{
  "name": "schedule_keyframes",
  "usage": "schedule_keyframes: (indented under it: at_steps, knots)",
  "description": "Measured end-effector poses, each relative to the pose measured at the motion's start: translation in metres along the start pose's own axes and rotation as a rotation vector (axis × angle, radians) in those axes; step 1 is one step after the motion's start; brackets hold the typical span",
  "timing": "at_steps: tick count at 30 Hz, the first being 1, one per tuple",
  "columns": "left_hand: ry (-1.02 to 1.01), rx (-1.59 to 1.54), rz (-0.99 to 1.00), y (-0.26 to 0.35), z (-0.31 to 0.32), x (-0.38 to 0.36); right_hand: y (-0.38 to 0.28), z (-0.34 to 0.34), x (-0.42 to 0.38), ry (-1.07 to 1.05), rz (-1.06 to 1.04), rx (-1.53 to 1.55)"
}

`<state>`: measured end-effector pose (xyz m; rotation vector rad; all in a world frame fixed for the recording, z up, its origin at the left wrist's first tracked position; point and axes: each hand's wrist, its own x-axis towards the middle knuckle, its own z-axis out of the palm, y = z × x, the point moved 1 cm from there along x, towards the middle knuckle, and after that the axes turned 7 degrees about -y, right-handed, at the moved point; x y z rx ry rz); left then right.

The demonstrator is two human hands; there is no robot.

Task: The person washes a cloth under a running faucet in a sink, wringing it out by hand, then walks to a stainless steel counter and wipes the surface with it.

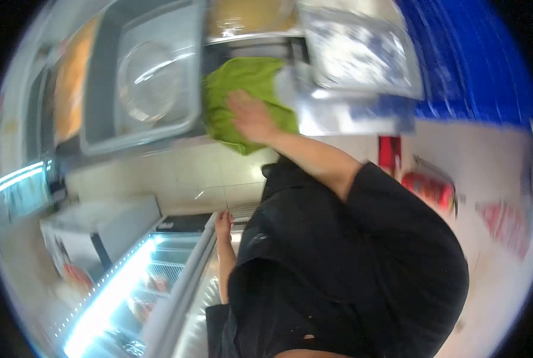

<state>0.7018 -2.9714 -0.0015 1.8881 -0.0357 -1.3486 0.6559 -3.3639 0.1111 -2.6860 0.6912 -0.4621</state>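
Observation:
A bright green cloth [218,113] lies bunched over the edge of the metal counter. My right hand [251,116] rests on top of it, fingers laid along the fabric and blurred by motion. Down by my side, my left hand [223,221] is beside the top corner of a lit glass display case [183,286]. Its fingers look curled together; what they hold, if anything, is too small to make out. Left of the cloth stands a grey plastic tub [96,113] with a clear round container [150,80] inside.
A foil-like silver tray [362,51] sits on the counter [356,116], right of the cloth. Behind the cloth is a pan with yellowish contents [251,18]. Blue sheeting [475,59] hangs at the right. A red fire extinguisher [427,188] stands on the floor. A white cabinet [99,221] is at left.

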Motion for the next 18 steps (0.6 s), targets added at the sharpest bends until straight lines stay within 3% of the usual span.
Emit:
schedule_keyframes:
  at_steps: [1,2,3,5,6,7,8,10,12,14,15,17,18]
  knots:
    - [0.133,-0.167,-0.077,0.025,0.000,-0.014,0.023,0.002,-0.014,-0.095,-0.091,0.004]
    - [0.159,-0.215,0.086,0.004,-0.014,-0.001,0.027,-0.035,-0.014,-0.254,-0.035,0.147]
    - [0.212,-0.172,0.175,-0.001,-0.022,0.004,0.054,-0.037,-0.035,-0.195,-0.028,0.102]
    - [0.422,-0.131,0.287,-0.018,-0.026,-0.005,0.088,-0.090,-0.070,-0.379,0.117,-0.024]
    - [0.509,-0.154,0.271,-0.002,-0.025,-0.031,0.118,-0.103,-0.098,-0.238,-0.007,-0.054]
    - [0.555,-0.172,0.247,0.015,-0.019,-0.058,0.158,-0.109,-0.129,-0.302,0.023,-0.280]
    - [0.626,-0.235,0.250,0.003,-0.019,-0.068,0.158,-0.121,-0.140,-0.236,0.031,-0.446]
    - [0.623,-0.019,-0.071,-0.032,-0.007,-0.088,0.166,-0.127,-0.147,-0.319,0.132,-0.525]
    - [0.676,-0.165,-0.108,-0.075,0.011,-0.087,0.163,-0.098,-0.141,-0.310,0.161,-0.511]
    - [0.669,-0.274,-0.176,-0.074,0.018,-0.096,0.161,-0.082,-0.134,-0.421,0.486,-0.641]
    - [0.646,-0.357,-0.252,-0.073,0.022,-0.100,0.155,-0.067,-0.129,-0.418,0.470,-0.649]
    - [0.677,-0.387,-0.239,-0.094,0.017,-0.076,0.137,-0.006,-0.112,-0.298,0.805,-0.965]
    - [0.700,-0.403,-0.226,-0.116,0.013,-0.048,0.132,0.000,-0.101,-0.288,0.802,-0.961]
